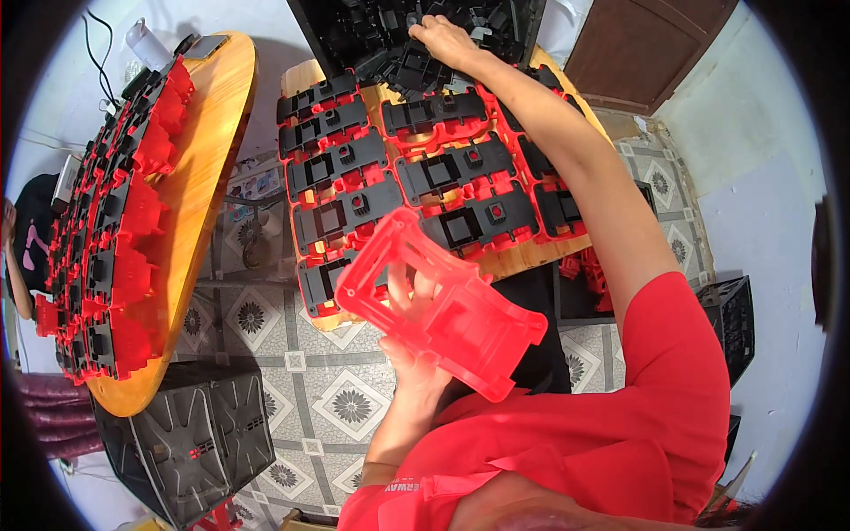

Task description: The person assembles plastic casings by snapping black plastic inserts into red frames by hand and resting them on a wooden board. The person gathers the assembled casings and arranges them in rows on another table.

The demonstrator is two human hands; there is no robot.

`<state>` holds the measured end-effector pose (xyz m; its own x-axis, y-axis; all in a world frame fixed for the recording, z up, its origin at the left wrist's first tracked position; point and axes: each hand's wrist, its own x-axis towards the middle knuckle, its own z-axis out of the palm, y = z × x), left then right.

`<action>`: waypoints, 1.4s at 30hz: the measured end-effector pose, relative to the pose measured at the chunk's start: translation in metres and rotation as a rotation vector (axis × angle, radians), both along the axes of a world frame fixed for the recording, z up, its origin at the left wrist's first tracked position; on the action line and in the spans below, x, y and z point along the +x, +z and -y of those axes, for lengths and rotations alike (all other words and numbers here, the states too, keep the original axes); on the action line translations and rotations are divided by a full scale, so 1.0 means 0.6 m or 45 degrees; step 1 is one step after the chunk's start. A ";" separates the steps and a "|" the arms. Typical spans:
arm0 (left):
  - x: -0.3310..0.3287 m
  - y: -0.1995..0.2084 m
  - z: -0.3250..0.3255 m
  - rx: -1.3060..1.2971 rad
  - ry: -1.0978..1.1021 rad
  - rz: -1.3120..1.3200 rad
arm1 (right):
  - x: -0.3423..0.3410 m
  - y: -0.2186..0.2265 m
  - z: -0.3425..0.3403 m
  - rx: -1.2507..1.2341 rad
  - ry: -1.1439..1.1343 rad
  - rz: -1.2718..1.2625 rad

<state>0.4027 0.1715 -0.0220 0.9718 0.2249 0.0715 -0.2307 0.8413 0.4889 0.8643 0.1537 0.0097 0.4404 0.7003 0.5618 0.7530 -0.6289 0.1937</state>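
Note:
My left hand (412, 341) is closed around a red plastic housing (474, 341), with fingers coming through its open window. The housing is tilted in front of my chest. My right arm stretches far forward, and my right hand (445, 41) is bent into a black crate (314, 35) full of loose black plastic parts (367, 40). Its fingers are drawn together among the parts; whatever is in them is hidden. Below the crate, red housings topped with black plates (456, 168) lie in rows on a wooden table (522, 258).
Left stands a second wooden table (199, 168) lined with similar red and black assemblies (102, 265). Beneath it is a black crate (190, 434). Another person's arm (18, 274) shows at the far left. A bin with red parts (593, 279) sits below the right side of my table.

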 end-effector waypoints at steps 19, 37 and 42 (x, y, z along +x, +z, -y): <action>0.090 0.033 0.006 -0.191 0.100 0.212 | -0.632 0.177 0.248 0.584 0.282 -0.357; 0.066 0.033 0.026 0.064 0.150 0.221 | -0.649 0.141 0.249 0.449 0.240 -0.280; 0.072 0.072 0.031 0.200 0.341 0.088 | -0.631 0.123 0.258 0.663 0.376 -0.255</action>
<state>0.4460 0.1527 0.0211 0.8713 0.4528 0.1894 -0.4708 0.6619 0.5833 0.4859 -0.0010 0.0835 0.4024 0.4650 0.7886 0.8991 -0.3631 -0.2446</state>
